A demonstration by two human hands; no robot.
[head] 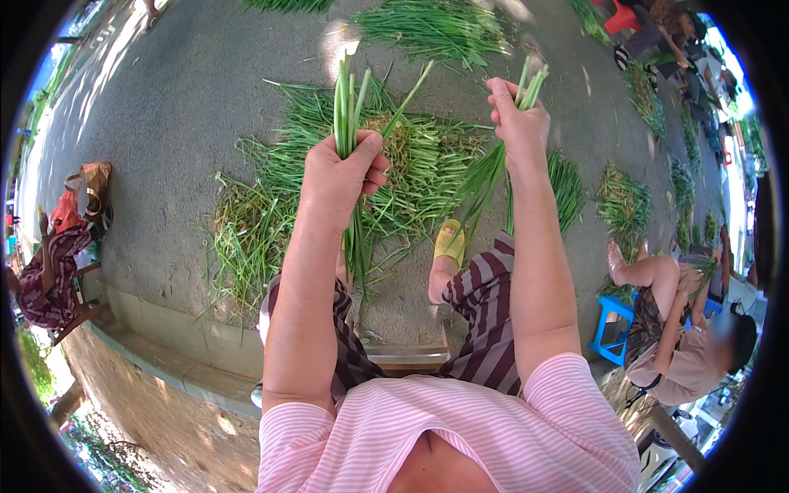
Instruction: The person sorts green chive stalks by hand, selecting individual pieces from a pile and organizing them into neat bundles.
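My left hand (342, 175) grips a small bunch of long green stalks (345, 117); their pale ends point up and the leaves hang below the fist. One stalk leans out to the right. A second bunch of stalks (487, 179) is held in my right hand (521, 123), pale ends up, leaves trailing down to the left. Between and beneath my hands, a wide pile of green stalks (419, 160) lies on the pavement, with brownish, withered bits mixed in. A looser, tangled heap (246, 240) is at its lower left.
More stalk piles lie at the top (431, 28) and right (625, 197). At right a person (684, 345) sits near a blue plastic stool (613, 330). Another person (52, 277) sits far left by bags (80, 197). A concrete curb (179, 363) runs lower left. Several people are upper right.
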